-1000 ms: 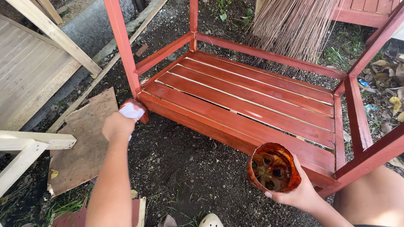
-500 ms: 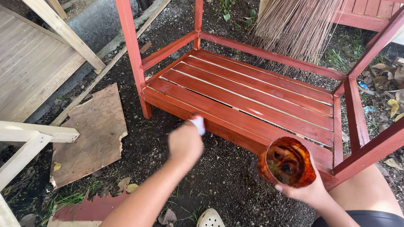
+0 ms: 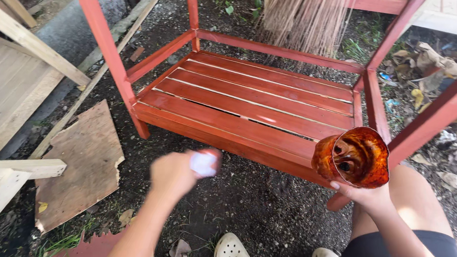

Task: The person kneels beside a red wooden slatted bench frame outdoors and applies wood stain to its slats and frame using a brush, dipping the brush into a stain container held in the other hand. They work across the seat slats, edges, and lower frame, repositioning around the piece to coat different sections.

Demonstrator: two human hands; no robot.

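A red-stained wooden frame with a slatted deck (image 3: pixel 248 104) stands on dark gravel in front of me. My left hand (image 3: pixel 176 174) is closed around a small white cloth or sponge (image 3: pixel 204 164) with a red-stained end, blurred by motion, just in front of the frame's front rail (image 3: pixel 223 136). My right hand (image 3: pixel 365 194) holds up a cut-open plastic container (image 3: pixel 354 157) coated inside with red-brown stain, near the frame's front right corner. My right knee (image 3: pixel 411 202) is bent below it.
A torn plywood sheet (image 3: pixel 81 166) lies on the ground to the left, beside pale unpainted timber (image 3: pixel 20 171). A broom of dry straw (image 3: pixel 306 17) hangs over the frame's back rail. Leaf litter (image 3: pixel 431 68) lies at right. White clogs (image 3: pixel 231 251) are near the bottom edge.
My left hand has swept with the cloth from the frame's left corner post rightward along the front rail, toward the container. The right hand has raised the container slightly.
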